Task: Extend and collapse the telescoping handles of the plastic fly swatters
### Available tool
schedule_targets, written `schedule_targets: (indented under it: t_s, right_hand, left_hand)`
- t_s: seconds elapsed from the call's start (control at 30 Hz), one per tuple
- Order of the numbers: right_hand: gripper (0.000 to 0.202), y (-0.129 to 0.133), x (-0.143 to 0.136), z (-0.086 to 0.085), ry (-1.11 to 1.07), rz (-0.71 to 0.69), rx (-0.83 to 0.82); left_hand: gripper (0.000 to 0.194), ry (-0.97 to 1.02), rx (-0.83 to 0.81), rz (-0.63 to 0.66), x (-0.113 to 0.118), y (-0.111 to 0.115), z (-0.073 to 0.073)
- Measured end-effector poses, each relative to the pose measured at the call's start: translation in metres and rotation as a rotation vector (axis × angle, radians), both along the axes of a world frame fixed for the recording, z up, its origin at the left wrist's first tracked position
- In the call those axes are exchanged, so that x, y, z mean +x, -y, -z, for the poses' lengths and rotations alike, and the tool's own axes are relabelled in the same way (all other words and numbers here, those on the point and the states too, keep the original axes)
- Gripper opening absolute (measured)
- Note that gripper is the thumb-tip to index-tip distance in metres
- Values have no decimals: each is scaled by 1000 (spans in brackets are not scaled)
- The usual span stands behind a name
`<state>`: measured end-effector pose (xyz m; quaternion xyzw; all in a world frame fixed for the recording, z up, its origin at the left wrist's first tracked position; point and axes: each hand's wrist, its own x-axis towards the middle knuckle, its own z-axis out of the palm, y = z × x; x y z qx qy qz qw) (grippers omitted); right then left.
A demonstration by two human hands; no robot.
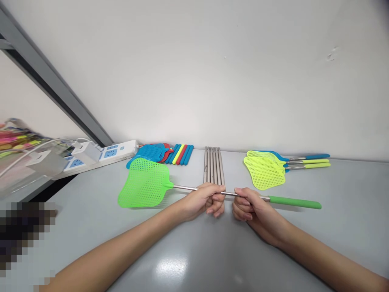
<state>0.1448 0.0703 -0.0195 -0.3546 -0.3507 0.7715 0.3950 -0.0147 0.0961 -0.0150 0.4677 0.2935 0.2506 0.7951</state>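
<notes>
A green fly swatter [146, 184] lies crosswise above the table, its mesh head to the left and its green handle to the right. My left hand [211, 199] is closed around the thin metal rod on the side nearer the head. Closer to the handle, my right hand [247, 205] grips the same rod between thumb and curled fingers. A short stretch of bare rod shows between the two hands. Just behind my left hand, several metal rods [214, 164] lie side by side, their near ends partly hidden by it.
Blue and red swatter heads [148, 153] lie at the back left, beside several coloured handle grips [181, 155]. Yellow and blue fly swatters [264, 170] are stacked at the right. A white power strip [121, 151] with plugged-in adapters runs along the left edge. The wall stands directly behind.
</notes>
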Motion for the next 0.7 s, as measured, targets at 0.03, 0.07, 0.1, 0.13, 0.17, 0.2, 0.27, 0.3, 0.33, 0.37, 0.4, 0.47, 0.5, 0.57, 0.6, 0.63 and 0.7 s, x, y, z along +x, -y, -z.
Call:
schedule_targets:
  t_s: [0.03, 0.07, 0.1, 0.13, 0.17, 0.2, 0.27, 0.3, 0.33, 0.37, 0.4, 0.47, 0.5, 0.57, 0.6, 0.63, 0.7]
  right_hand:
    - [39, 0, 1, 0, -2, 3, -3]
    - [39, 0, 1, 0, -3, 4, -5]
    - [40, -1, 1, 0, -5, 4, -6]
    - [40, -1, 1, 0, -6, 4, -7]
    - [40, -1, 1, 0, -7, 4, -8]
    - [40, -2, 1, 0, -7, 1, -9]
    - [39, -2, 1, -1, -10, -1, -3]
    - [39, -2, 1, -1, -10, -3, 1]
    - [39, -2, 1, -1, -9, -5, 6]
    - [39, -2, 1, -1, -8, -7, 10]
    - [39, -2, 1, -1, -7, -10, 12]
    - [38, -2, 1, 0, -10, -15, 15]
    - [38, -2, 2, 1, -15, -17, 17]
    - [38, -2, 2, 2, -25, -15, 21]
    - [38, -2, 2, 3, -27, -14, 22]
    - [38, -2, 2, 4, -30, -14, 24]
    - [38, -3, 2, 6, -41, -20, 39]
  left_hand:
    - [39, 1, 5, 0, 0, 0, 0]
    - [39, 1, 8, 1, -1, 0, 0]
    - [39, 2, 10, 1, -1, 0, 0]
    - [39, 2, 9, 1, -1, 0, 0]
    - [39, 2, 6, -2, -1, 0, 0]
    - [39, 1, 3, -4, -1, 0, 0]
    - [38, 1, 1, -8, -1, 0, 0]
    - [38, 2, 3, -10, -1, 0, 0]
    - [38, 3, 5, -11, -1, 0, 0]
    - [39, 5, 9, -12, -1, 0, 1]
    - [39, 5, 14, -12, -2, 0, 1]
    - [40, 6, 25, -12, -2, 0, 1]
    - [40, 6, 31, -13, -2, 0, 1]
    - [40, 3, 38, -19, -3, 0, 1]
    - [40, 0, 38, -22, -3, 0, 1]
    - [40, -4, 35, -25, -3, 0, 0]
    - [40, -10, 33, -29, -3, 0, 0]
